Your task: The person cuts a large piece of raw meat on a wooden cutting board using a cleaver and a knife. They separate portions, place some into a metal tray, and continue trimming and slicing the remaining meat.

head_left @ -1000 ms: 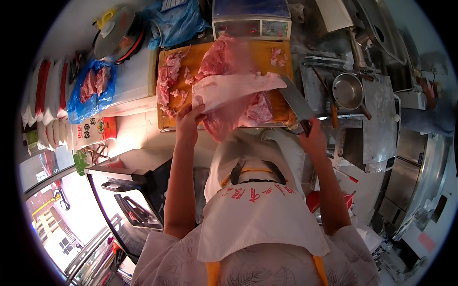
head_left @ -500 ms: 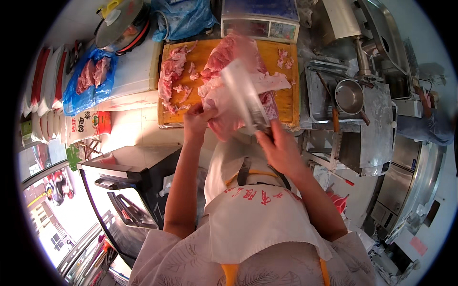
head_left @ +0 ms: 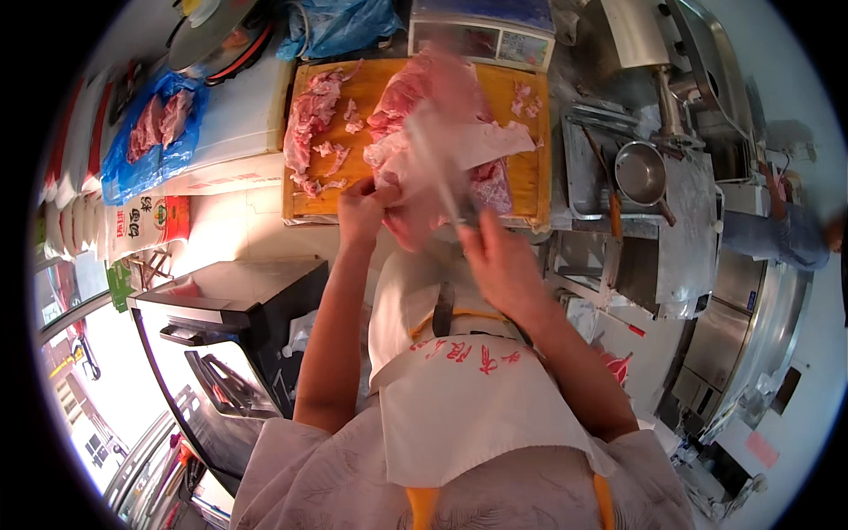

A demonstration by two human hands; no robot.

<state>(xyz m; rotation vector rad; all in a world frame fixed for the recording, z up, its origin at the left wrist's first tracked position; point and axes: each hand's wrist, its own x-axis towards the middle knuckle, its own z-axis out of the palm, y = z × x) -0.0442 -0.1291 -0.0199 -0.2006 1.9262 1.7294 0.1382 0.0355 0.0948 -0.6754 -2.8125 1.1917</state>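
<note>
A large piece of raw meat (head_left: 397,102) with a pale layer of fat or skin lies on a wooden cutting board (head_left: 309,205), its near end hanging over the board's front edge. My left hand (head_left: 362,212) pinches the left edge of that meat. In my right hand (head_left: 495,256) is the handle of a cleaver (head_left: 435,168), its blade angled up and to the left over the meat and blurred by motion. Whether the blade touches the meat is hard to make out. Strips of trimmed meat (head_left: 305,132) lie along the board's left side, and small scraps (head_left: 526,100) at its far right.
A scale (head_left: 481,40) stands behind the board, beside a blue plastic bag (head_left: 340,31). To the left, meat rests on blue plastic (head_left: 190,146) near a lidded pan (head_left: 216,44). On the right are a saucepan (head_left: 640,172), a metal tray (head_left: 587,190) and a meat grinder (head_left: 669,106). Another person (head_left: 782,234) is at far right.
The cleaver and my right hand have shifted slightly left, and the blade now shows more edge-on. My left hand keeps its hold on the meat. The whole view has shifted a little.
</note>
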